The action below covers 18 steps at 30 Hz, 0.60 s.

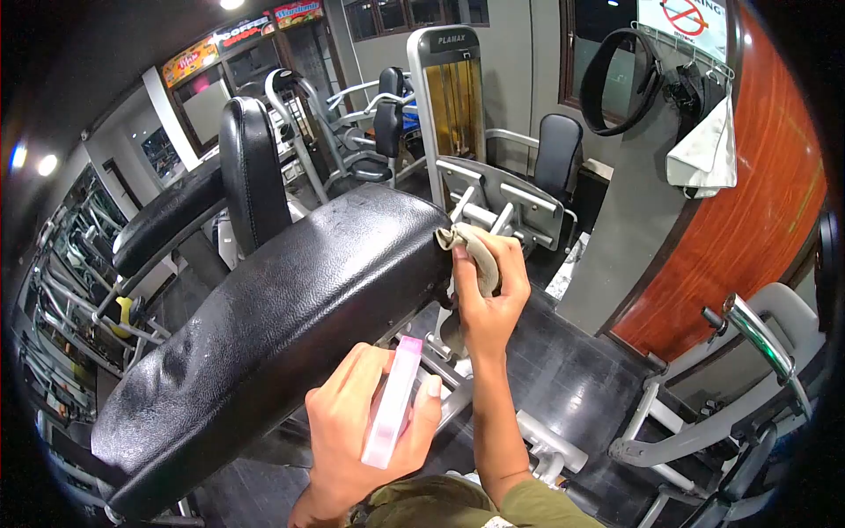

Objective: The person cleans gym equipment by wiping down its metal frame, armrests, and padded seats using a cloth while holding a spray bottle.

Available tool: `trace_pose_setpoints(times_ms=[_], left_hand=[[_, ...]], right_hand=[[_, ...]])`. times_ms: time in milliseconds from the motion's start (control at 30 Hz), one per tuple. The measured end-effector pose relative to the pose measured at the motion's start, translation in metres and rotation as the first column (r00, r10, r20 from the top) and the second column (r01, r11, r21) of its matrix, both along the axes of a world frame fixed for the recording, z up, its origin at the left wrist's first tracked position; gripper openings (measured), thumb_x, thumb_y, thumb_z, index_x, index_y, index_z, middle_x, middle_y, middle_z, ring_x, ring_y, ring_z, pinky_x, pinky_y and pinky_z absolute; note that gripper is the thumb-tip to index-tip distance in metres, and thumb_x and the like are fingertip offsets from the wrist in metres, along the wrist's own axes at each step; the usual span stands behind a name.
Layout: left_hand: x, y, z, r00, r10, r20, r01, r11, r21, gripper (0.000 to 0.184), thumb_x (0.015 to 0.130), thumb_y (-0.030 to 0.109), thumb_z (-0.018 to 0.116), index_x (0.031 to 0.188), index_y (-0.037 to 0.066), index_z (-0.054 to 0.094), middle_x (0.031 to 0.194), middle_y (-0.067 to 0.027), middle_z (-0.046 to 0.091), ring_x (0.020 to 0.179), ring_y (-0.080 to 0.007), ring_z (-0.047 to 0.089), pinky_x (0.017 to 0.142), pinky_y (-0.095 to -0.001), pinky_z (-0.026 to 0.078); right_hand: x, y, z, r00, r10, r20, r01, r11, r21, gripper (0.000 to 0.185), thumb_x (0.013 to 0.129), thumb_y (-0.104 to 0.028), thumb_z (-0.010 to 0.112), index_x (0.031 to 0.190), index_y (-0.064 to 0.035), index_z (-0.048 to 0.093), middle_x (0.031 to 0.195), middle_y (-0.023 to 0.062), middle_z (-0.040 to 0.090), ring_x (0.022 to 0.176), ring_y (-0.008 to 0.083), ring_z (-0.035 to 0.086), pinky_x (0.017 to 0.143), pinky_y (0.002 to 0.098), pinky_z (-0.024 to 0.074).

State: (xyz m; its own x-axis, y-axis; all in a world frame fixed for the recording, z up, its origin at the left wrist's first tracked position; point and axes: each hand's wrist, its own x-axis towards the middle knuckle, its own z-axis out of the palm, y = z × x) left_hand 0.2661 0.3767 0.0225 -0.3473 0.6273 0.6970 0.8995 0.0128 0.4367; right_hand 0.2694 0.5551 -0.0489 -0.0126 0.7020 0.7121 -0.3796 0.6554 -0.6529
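And the right hand (495,304) pinches a folded cloth (483,260) by the black pad's (299,273) corner, left hand (339,418) gripping a pinkish plastic container (393,405); working that edge calls for a steady pinch

The left hand (352,414) is low, close to the body, its back turned up, fingers (359,368) curled in a grip and thumb (429,400) raised on the inner side. The left wrist (321,497) angles in from below. The right hand (495,286) reaches farther forward and higher, fingers bent, thumb pressing inward, above a nearly upright right forearm (500,414).
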Motion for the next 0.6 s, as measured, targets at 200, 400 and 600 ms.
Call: trace_pose_setpoints(times_ms=[200,400,600], left_hand=[[-0.013,0.001,-0.002,0.92,-0.252,0.301,0.296,0.949,-0.11,0.011,0.082,0.006,0.067,0.085,-0.004,0.062,0.069,-0.0096,0.056,0.055,-0.0173,0.058,0.054,-0.0298,0.044],[-0.021,-0.005,-0.012,0.888,-0.285,0.361,0.324,0.945,-0.053,0.008,0.084,0.001,0.062,0.084,-0.006,0.061,0.069,-0.0088,0.058,0.054,-0.0132,0.06,0.051,-0.0256,0.047],[-0.01,-0.033,-0.023,0.932,-0.118,0.341,0.132,0.991,-0.017,0.009,0.083,0.003,0.063,0.083,-0.006,0.061,0.069,-0.0109,0.057,0.055,-0.0198,0.059,0.052,-0.0293,0.046]], right_hand=[[0.007,-0.011,-0.015,0.997,-0.04,0.066,0.028,0.982,0.185,0.035,0.068,-0.004,0.078,0.103,-0.0111,0.075,0.088,0.0086,0.066,0.075,0.0204,0.064,0.067,0.03,0.0503],[0.001,0.005,-0.015,0.987,-0.157,0.022,0.153,0.98,0.13,0.026,0.074,-0.003,0.077,0.099,-0.0042,0.074,0.088,0.0091,0.068,0.076,0.0192,0.065,0.068,0.0296,0.05],[-0.003,-0.015,0.025,0.987,-0.158,-0.009,0.155,0.952,0.264,0.023,0.074,-0.002,0.077,0.096,-0.0018,0.073,0.087,0.0098,0.069,0.077,0.02,0.067,0.072,0.0285,0.0508]])
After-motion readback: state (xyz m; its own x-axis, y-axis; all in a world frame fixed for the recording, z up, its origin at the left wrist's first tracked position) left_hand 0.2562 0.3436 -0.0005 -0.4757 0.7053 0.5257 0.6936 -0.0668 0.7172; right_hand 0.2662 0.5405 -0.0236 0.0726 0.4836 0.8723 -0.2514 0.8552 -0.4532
